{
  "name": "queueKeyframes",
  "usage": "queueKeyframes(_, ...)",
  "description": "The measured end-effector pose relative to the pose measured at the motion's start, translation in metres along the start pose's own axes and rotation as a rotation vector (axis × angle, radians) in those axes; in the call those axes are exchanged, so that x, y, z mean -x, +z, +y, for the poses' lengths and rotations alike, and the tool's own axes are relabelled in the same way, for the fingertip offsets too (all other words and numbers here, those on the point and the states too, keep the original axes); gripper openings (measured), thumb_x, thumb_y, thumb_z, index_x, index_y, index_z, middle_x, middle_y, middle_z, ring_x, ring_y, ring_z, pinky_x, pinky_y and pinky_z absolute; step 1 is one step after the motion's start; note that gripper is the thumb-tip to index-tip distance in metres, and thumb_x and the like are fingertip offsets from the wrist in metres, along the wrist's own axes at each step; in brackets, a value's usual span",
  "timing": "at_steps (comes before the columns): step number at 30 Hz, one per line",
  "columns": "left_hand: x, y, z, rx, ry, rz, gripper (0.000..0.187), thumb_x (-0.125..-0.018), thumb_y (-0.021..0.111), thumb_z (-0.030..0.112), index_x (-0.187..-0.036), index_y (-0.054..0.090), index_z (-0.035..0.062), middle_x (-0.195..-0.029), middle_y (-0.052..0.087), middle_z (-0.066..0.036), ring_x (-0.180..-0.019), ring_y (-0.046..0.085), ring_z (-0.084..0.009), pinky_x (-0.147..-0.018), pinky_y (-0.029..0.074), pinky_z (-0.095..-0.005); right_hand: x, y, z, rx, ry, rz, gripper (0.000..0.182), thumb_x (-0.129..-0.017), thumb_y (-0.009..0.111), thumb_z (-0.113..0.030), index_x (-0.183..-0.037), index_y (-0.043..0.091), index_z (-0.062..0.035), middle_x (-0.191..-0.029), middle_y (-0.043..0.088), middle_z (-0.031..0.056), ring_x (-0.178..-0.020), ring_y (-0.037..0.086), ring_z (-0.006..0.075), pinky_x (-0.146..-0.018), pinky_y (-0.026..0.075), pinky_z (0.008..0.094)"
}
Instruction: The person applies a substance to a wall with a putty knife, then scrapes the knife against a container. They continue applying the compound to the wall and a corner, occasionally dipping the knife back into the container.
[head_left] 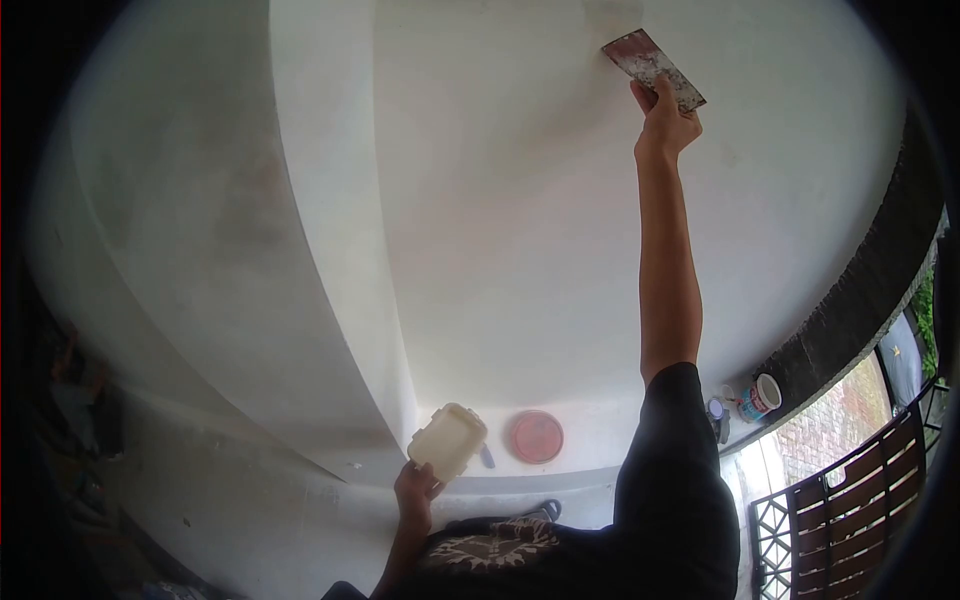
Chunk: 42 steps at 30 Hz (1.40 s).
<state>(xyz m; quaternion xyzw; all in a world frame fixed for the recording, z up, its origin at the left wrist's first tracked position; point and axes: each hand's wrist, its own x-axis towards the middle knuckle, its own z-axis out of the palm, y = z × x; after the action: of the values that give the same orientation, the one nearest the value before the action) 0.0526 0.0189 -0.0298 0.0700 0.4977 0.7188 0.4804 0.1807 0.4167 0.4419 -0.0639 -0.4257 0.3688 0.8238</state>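
Observation:
High on the white wall (520, 220), my right hand (668, 125) grips a flat, rectangular metal scraper (650, 65) smeared with white and reddish patches. The scraper is tilted and lies close to the wall, and my right arm is stretched up. Low down, my left hand (416, 490) holds a cream plastic tray (448, 441) by its lower left edge. What the tray contains cannot be made out. Just right of the tray, a round red lid (537, 437) rests on the ledge, with a small blue-grey object (487, 456) between them.
A white pillar (320, 200) juts out left of the wall section. At the lower right stand a labelled white bucket (760, 397), a dark item (717, 415) and a slatted metal gate (860, 490). A dark sandal (549, 510) shows below the ledge.

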Motion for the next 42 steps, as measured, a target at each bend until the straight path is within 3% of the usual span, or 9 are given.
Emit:
queueKeyframes(11,0.01,-0.013,0.027,-0.027,-0.009,0.011,0.043,-0.093,0.054,0.018,-0.13,0.046,-0.0003,-0.116,0.06,-0.012,-0.104,0.064,-0.0271,-0.088,0.053,-0.0385,0.01,0.004,0.0,-0.007,-0.033,0.054,0.018,-0.085,0.061,-0.001,-0.096,0.058,0.0134,-0.095,0.064,0.0193,-0.075,0.069,0.0235,-0.069,0.064,0.0291)
queueKeyframes(23,0.013,-0.017,0.006,-0.036,-0.023,0.006,0.042,-0.091,0.059,0.018,-0.126,0.049,-0.003,-0.111,0.058,-0.013,-0.1,0.061,-0.0251,-0.085,0.054,-0.0402,0.019,-0.001,-0.007,0.029,-0.006,0.007,0.022,-0.085,0.063,-0.003,-0.098,0.056,0.0136,-0.096,0.064,0.0194,-0.076,0.069,0.0243,-0.078,0.062,0.0303)
queueKeyframes(26,0.015,-0.021,0.015,-0.018,-0.017,-0.005,0.04,-0.091,0.059,0.018,-0.124,0.05,-0.0028,-0.108,0.059,-0.013,-0.099,0.062,-0.0246,-0.084,0.054,-0.0397,0.036,0.0,-0.018,0.112,-0.1,-0.09,0.019,-0.086,0.062,-0.002,-0.101,0.063,0.0101,-0.094,0.067,0.015,-0.075,0.07,0.0237,-0.07,0.061,0.0282)
queueKeyframes(28,0.017,-0.019,0.023,-0.009,-0.008,0.002,0.04,-0.091,0.059,0.018,-0.124,0.05,-0.0027,-0.107,0.06,-0.013,-0.098,0.062,-0.0244,-0.084,0.054,-0.0396,0.042,-0.007,-0.024,0.863,-0.911,-0.205,0.021,-0.087,0.062,0.001,-0.107,0.068,-0.0004,-0.097,0.068,0.0119,-0.08,0.069,0.0224,-0.067,0.058,0.0288)
queueKeyframes(29,0.02,-0.018,0.024,-0.011,-0.015,0.012,0.039,-0.091,0.059,0.018,-0.123,0.051,-0.0026,-0.106,0.06,-0.013,-0.097,0.062,-0.0242,-0.084,0.054,-0.0395,0.045,-0.008,-0.023,0.87,-1.001,-0.265,0.033,-0.082,0.063,0.007,-0.11,0.069,-0.0099,-0.103,0.067,0.0086,-0.091,0.066,0.0226,-0.072,0.055,0.0307)
queueKeyframes(30,0.02,-0.017,0.025,-0.014,-0.017,0.008,0.039,-0.091,0.059,0.018,-0.123,0.051,-0.0026,-0.106,0.06,-0.013,-0.097,0.062,-0.0242,-0.084,0.054,-0.0395,0.048,-0.014,-0.02,1.063,-1.119,-0.307,0.044,-0.074,0.064,0.011,-0.113,0.068,-0.0099,-0.108,0.066,0.0063,-0.1,0.06,0.0235,-0.081,0.051,0.0337)
queueKeyframes(33,0.017,-0.015,0.024,-0.055,-0.017,0.001,0.038,-0.092,0.058,0.019,-0.122,0.051,-0.0023,-0.107,0.06,-0.012,-0.097,0.062,-0.024,-0.084,0.054,-0.039,0.045,-0.026,-0.004,1.235,-1.165,-0.396,0.052,-0.07,0.064,0.013,-0.117,0.065,-0.0111,-0.113,0.065,0.004,-0.103,0.057,0.0236,-0.089,0.044,0.0379)
queueKeyframes(38,0.016,-0.014,0.021,-0.106,-0.036,-0.032,0.045,-0.093,0.056,0.021,-0.13,0.045,-0.0005,-0.115,0.061,-0.012,-0.101,0.065,-0.0274,-0.086,0.054,-0.0376,0.034,-0.029,0.013,1.176,-1.241,-0.469,0.045,-0.072,0.065,0.009,-0.113,0.064,-0.0094,-0.116,0.065,0.0033,-0.102,0.058,0.0219,-0.089,0.043,0.0379)
queueKeyframes(42,0.021,-0.011,0.025,-0.077,-0.027,-0.044,0.045,-0.093,0.057,0.022,-0.13,0.045,-0.0008,-0.114,0.061,-0.012,-0.1,0.066,-0.0268,-0.084,0.055,-0.0368,0.025,-0.022,0.017,1.163,-1.224,-0.48,0.054,-0.069,0.062,0.014,-0.117,0.064,-0.0099,-0.119,0.065,0.0031,-0.106,0.058,0.0221,-0.092,0.042,0.0374)
